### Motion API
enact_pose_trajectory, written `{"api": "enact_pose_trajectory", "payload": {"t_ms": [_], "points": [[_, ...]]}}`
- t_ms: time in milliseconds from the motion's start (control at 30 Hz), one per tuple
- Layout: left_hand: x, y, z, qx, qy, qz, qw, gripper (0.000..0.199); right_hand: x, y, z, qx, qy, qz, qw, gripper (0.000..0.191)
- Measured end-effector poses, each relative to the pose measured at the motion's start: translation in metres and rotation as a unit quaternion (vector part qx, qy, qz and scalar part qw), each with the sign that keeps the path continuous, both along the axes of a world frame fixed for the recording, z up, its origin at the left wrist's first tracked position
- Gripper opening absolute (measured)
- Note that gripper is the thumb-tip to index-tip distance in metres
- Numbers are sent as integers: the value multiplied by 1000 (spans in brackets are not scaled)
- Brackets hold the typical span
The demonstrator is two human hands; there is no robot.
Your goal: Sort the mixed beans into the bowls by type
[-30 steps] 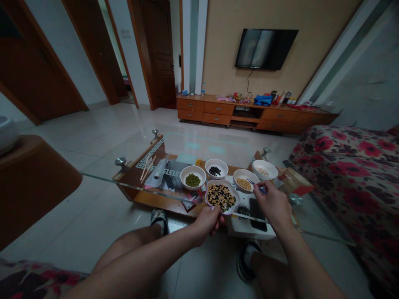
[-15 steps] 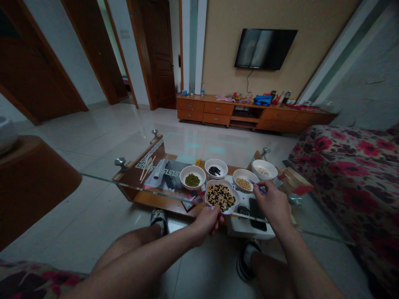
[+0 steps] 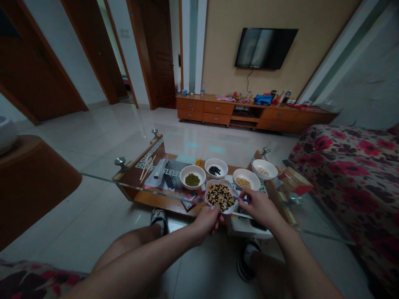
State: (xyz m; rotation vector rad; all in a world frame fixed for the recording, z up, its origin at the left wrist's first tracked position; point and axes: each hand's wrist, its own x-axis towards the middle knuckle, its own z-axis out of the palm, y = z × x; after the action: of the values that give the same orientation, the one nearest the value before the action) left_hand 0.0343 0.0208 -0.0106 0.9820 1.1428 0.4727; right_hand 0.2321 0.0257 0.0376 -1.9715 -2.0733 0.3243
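My left hand (image 3: 208, 221) is closed on the near rim of a flower-shaped bowl (image 3: 237, 198) filled with mixed yellow, black and green beans. Between the thumb and fingers of my right hand (image 3: 258, 206) is a pair of thin purple tweezers (image 3: 245, 200), its tip over the right side of that bowl. Whether the tip holds a bean is too small to tell. Behind stand a white bowl of green beans (image 3: 192, 180), one of black beans (image 3: 215, 170), one of yellow beans (image 3: 243, 182) and one of pale pieces (image 3: 263, 172).
The bowls stand on a glass coffee table (image 3: 109, 179) with metal knobs. Chopsticks (image 3: 147, 169) and a clear plastic item (image 3: 158, 172) show at the left. A brown paper bag (image 3: 294, 180) is at the right, by a flowered sofa (image 3: 349, 158). A white box (image 3: 249, 230) shows below my right hand.
My right hand has moved left and down with the tweezers, from the bowl of yellow beans to the flower-shaped bowl. My left hand stays in place.
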Motion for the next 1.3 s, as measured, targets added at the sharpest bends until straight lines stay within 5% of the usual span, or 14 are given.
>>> {"api": "enact_pose_trajectory", "payload": {"t_ms": [1300], "points": [[0, 0, 1, 8, 7, 0, 1000, 34, -11, 1, -3, -43, 20, 35, 998, 20]]}}
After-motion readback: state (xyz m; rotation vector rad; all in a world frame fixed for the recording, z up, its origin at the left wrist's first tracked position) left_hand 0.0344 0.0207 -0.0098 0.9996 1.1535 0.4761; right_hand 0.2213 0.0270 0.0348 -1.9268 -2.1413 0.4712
